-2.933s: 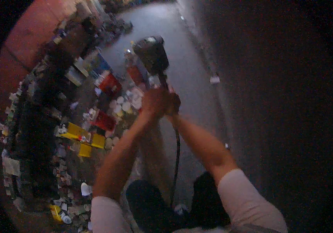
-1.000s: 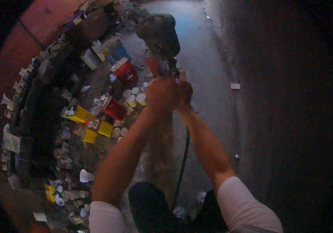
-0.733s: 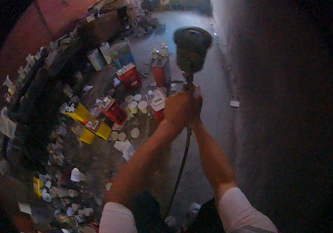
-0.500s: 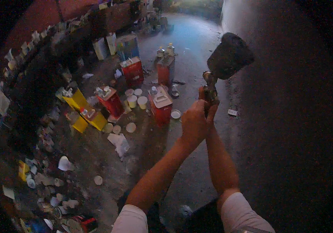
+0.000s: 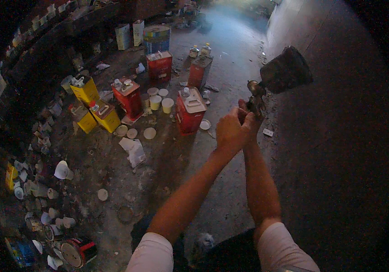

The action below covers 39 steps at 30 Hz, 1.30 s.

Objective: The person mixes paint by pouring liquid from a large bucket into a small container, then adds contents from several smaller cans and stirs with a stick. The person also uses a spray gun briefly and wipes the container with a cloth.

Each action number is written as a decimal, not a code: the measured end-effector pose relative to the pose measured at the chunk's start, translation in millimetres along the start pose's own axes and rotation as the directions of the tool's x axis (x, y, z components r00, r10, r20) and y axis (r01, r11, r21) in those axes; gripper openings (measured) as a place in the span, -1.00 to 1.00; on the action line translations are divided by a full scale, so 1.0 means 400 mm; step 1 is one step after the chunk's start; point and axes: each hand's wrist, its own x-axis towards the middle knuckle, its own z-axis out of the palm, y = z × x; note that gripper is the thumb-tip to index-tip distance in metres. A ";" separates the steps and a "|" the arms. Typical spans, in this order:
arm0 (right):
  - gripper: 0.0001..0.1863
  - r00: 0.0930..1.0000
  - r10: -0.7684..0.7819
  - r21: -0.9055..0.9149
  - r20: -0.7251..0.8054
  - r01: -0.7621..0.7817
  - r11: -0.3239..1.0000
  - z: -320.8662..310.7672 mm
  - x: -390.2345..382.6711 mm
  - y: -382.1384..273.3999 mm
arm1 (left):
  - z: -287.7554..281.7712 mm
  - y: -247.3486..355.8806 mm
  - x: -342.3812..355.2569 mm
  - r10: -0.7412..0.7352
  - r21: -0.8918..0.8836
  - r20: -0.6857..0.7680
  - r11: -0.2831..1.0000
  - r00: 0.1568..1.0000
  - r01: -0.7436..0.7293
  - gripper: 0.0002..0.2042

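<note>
- Left hand (image 5: 229,131) is wrapped tight round the lower handle of a spray gun (image 5: 267,86), fingers curled in, its grip pressed together on the tool.
- Right hand (image 5: 247,115) sits just behind and partly hidden by the left one, fingers also folded onto the same handle; how it pinches cannot be made out fully.
- The spray gun is held up at arm's length, right of centre, with its dark cup (image 5: 286,72) tilted up and to the right, close beside the grey wall (image 5: 339,136).
- Below, the concrete floor (image 5: 172,181) is dirty and stained.
- A red can (image 5: 190,111) stands just left of the hands in view; more red cans (image 5: 128,97) and yellow cans (image 5: 105,117) stand farther left.
- Small white cups (image 5: 162,103) and round lids (image 5: 149,133) lie between the cans.
- Dark shelves (image 5: 31,68) crammed with small containers curve along the left side.
</note>
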 end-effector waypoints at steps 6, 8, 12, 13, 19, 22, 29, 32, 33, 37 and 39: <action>-0.88 0.988 -0.089 -0.289 -0.130 0.048 0.956 0.048 0.020 -0.006 | -0.044 -0.007 0.008 0.031 -0.007 0.048 1.000 0.998 -0.031 -0.66; -0.85 0.980 -0.176 -0.146 -0.091 0.162 0.976 0.058 0.020 -0.009 | -0.054 -0.008 0.007 0.054 -0.005 0.021 0.999 0.998 -0.054 -0.66; -0.82 0.988 -0.045 -0.132 -0.151 0.025 0.991 0.074 0.009 -0.032 | -0.070 -0.006 0.003 0.041 0.020 0.060 0.999 0.997 -0.042 -0.66; -0.79 0.990 -0.039 -0.079 -0.137 0.029 0.996 0.077 0.005 -0.041 | -0.073 -0.004 0.003 0.041 0.018 0.063 0.999 0.997 -0.042 -0.67; -0.74 0.986 0.009 0.035 -0.164 -0.003 0.999 0.094 -0.006 -0.079 | -0.080 0.007 0.006 0.045 -0.041 0.063 0.998 0.997 -0.042 -0.70; -0.81 0.986 -0.061 -0.027 -0.154 0.058 0.998 0.095 -0.004 -0.084 | -0.079 0.008 0.003 0.073 -0.032 0.061 0.997 0.996 -0.071 -0.71; -0.87 0.992 -0.021 -0.051 -0.127 0.014 0.999 0.083 -0.011 -0.083 | -0.078 0.027 0.002 0.016 -0.014 0.074 1.000 0.997 -0.015 -0.72; -0.89 0.995 0.033 0.071 -0.093 -0.027 0.997 0.078 -0.016 -0.082 | -0.085 0.041 0.002 0.013 -0.008 0.087 1.000 0.996 -0.012 -0.73; -0.88 0.992 0.072 0.138 -0.100 -0.058 0.989 0.078 -0.015 -0.081 | -0.088 0.044 0.003 0.021 0.017 0.088 1.000 0.996 -0.022 -0.73; -0.79 0.994 0.049 0.261 -0.102 -0.021 0.965 0.080 -0.005 -0.085 | -0.095 0.056 0.002 0.028 0.044 0.093 0.999 0.995 -0.032 -0.73; -0.77 0.994 0.034 0.146 -0.100 -0.019 0.989 0.083 0.001 -0.096 | -0.096 0.064 0.002 0.030 0.052 0.092 0.998 0.995 -0.035 -0.72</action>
